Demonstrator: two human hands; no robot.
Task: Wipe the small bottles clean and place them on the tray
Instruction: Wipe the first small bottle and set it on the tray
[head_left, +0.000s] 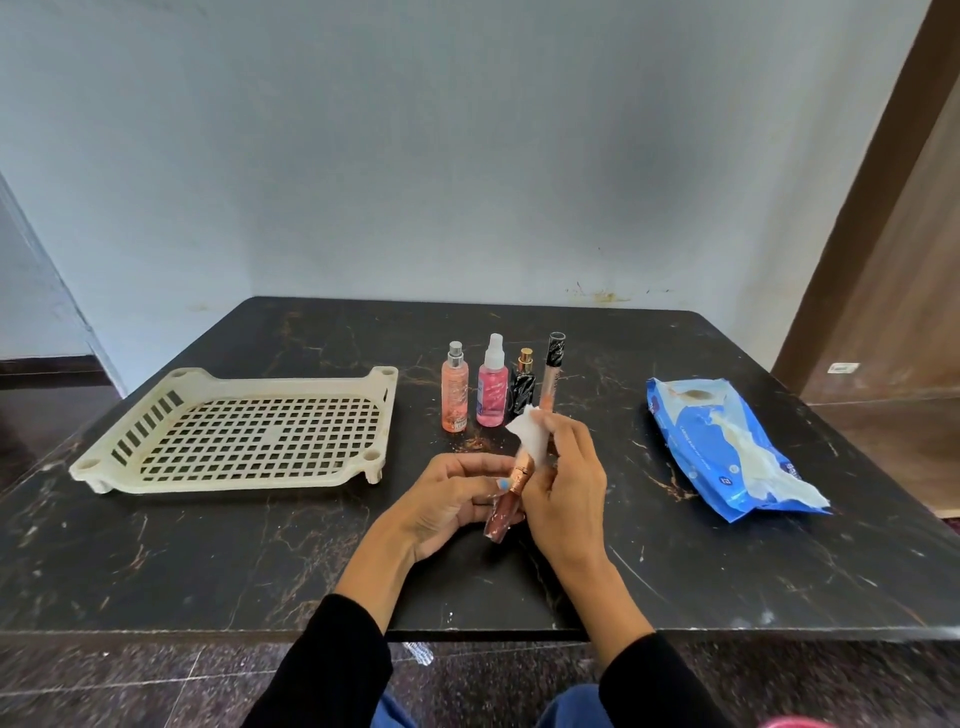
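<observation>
The L hand (451, 493) held a small brown tube bottle (506, 506) w/ a shiny copper cap, fingers curled round it, just above the black table (208, 561). The R hand (563, 486) pinched a white wipe (532, 439) against the cap end of that bottle. Behind the hands stood 4 more bottles in a row: an orange spray bottle (455, 392), a pink spray bottle (492, 392), a little black bottle (522, 387) & a thin tall tube (551, 371). The cream tray (234, 431) w/ holes sat to the left, nothing in it. A blue wipes pack (711, 441) lay on the right, one wipe poking out.
</observation>
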